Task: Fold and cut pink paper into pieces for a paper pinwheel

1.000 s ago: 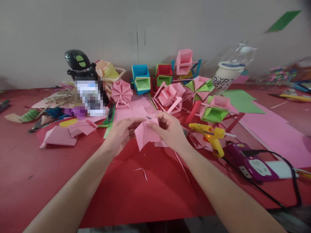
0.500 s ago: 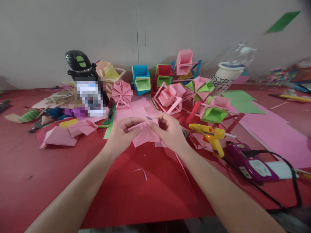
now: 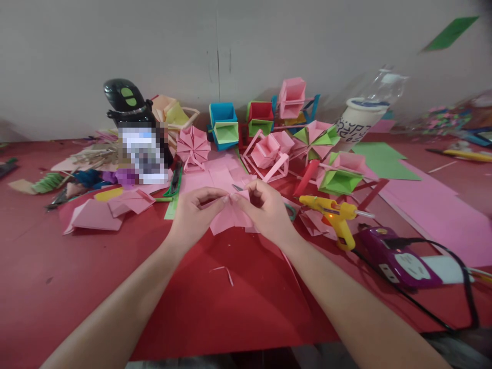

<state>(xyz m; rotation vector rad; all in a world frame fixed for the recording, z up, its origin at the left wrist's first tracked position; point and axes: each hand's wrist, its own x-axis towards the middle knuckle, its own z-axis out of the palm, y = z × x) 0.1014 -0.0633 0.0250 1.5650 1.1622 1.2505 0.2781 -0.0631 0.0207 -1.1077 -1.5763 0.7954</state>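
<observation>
A creased piece of pink paper (image 3: 226, 219) is pinched between both hands above the red table. My left hand (image 3: 194, 212) grips its left part between thumb and fingers. On the other side, my right hand (image 3: 269, 207) pinches the upper right part, thumb tip close to the left thumb. Just behind the fingers shows the tip of a scissors blade (image 3: 237, 187), and a teal scissors handle (image 3: 291, 211) sticks out past my right hand. More flat pink paper (image 3: 196, 177) lies behind.
Folded paper lanterns (image 3: 225, 128) in several colours line the wall. At right are a yellow glue gun (image 3: 332, 210), a purple power strip (image 3: 397, 259) with a black cable, and pink sheets (image 3: 442, 205). A phone (image 3: 145, 156) leans at left beside folded pink pieces (image 3: 98, 215).
My thumbs have come closer together on the pink paper, gathering its upper middle. The right hand has shifted slightly, and more of the scissors shows.
</observation>
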